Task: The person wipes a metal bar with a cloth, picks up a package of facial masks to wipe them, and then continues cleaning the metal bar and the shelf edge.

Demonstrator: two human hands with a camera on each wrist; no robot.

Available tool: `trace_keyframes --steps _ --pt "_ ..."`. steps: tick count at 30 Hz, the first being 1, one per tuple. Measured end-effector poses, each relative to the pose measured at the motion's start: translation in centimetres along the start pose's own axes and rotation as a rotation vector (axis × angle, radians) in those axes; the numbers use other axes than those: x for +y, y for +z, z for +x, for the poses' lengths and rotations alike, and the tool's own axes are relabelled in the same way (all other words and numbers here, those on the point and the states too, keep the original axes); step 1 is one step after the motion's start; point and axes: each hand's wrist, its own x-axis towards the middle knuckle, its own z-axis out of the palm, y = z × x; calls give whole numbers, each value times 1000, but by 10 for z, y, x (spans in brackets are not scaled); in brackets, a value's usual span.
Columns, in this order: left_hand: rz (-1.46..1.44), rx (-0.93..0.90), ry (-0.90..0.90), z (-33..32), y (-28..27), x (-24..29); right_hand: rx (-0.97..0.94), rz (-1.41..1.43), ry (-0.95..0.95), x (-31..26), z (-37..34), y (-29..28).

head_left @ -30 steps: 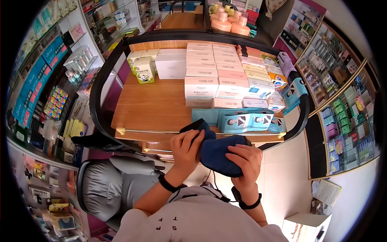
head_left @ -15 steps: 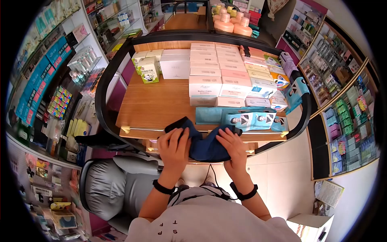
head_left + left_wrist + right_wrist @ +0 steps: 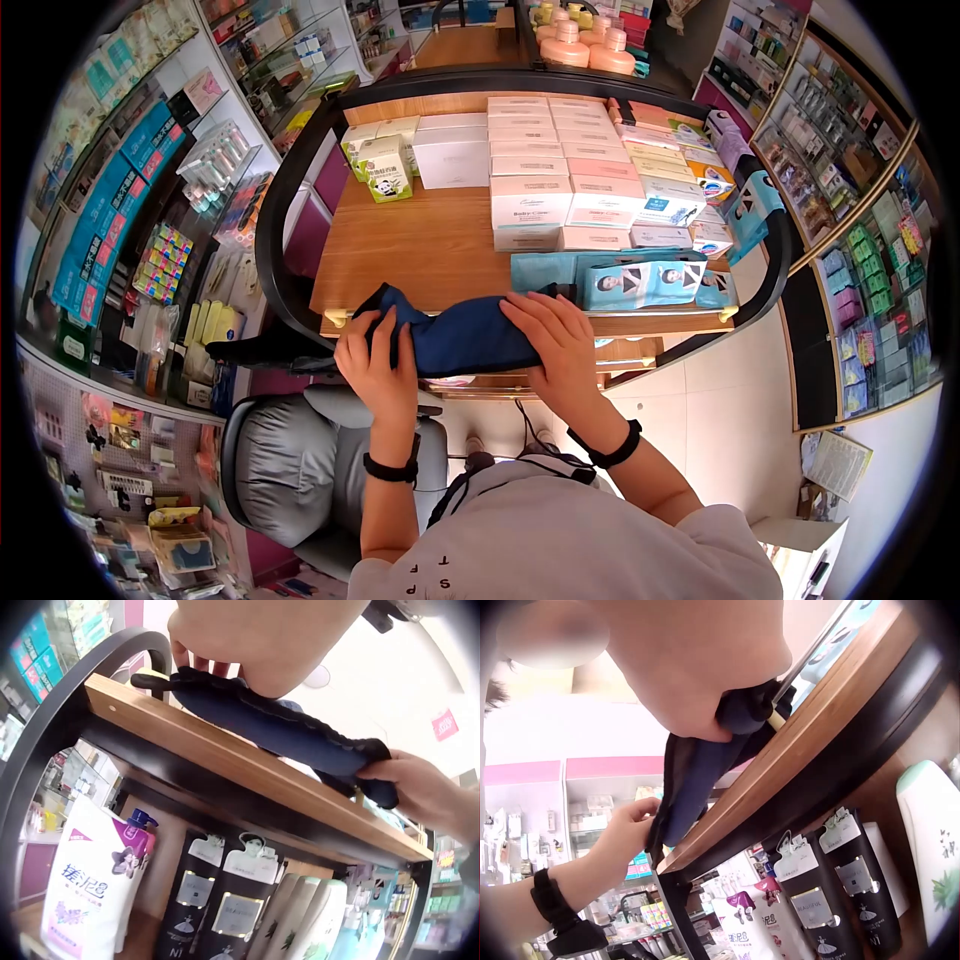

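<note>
A dark blue padded cloth piece with black edging [image 3: 465, 338] spans between both hands at the front edge of the wooden shelf. My left hand [image 3: 380, 372] grips its left end, fingers over the top. At the other end my right hand [image 3: 562, 345] holds the cloth, fingers laid across it and the thumb below, as the left wrist view shows. That view has the cloth [image 3: 277, 727] lying along the shelf's wooden front edge [image 3: 225, 761]. In the right wrist view, the right hand [image 3: 712, 667] covers part of the cloth [image 3: 694, 784].
On the shelf top [image 3: 400, 235] stand stacked pale boxes [image 3: 530, 200], panda-print boxes [image 3: 386, 172] and blue packets [image 3: 640, 285]. A thin front rail [image 3: 640, 313] borders it. Bottles [image 3: 244, 892] fill the shelf below. A grey chair [image 3: 275, 460] stands at left.
Both hands have moved left along the shelf front with the cloth and are farther apart. The bunched, folded cloth is now drawn out lengthwise between them.
</note>
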Motion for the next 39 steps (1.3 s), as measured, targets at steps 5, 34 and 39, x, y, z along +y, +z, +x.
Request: trace_keyframes --steps 5,34,39 --pt "-283 -283 165 28 8 27 60 51 56 -2 -36 -8" --pt "224 -3 66 28 -7 -74 -207 23 -103 -41 23 65" --pt "174 12 34 0 -5 -77 -267 -36 -190 -54 49 113"
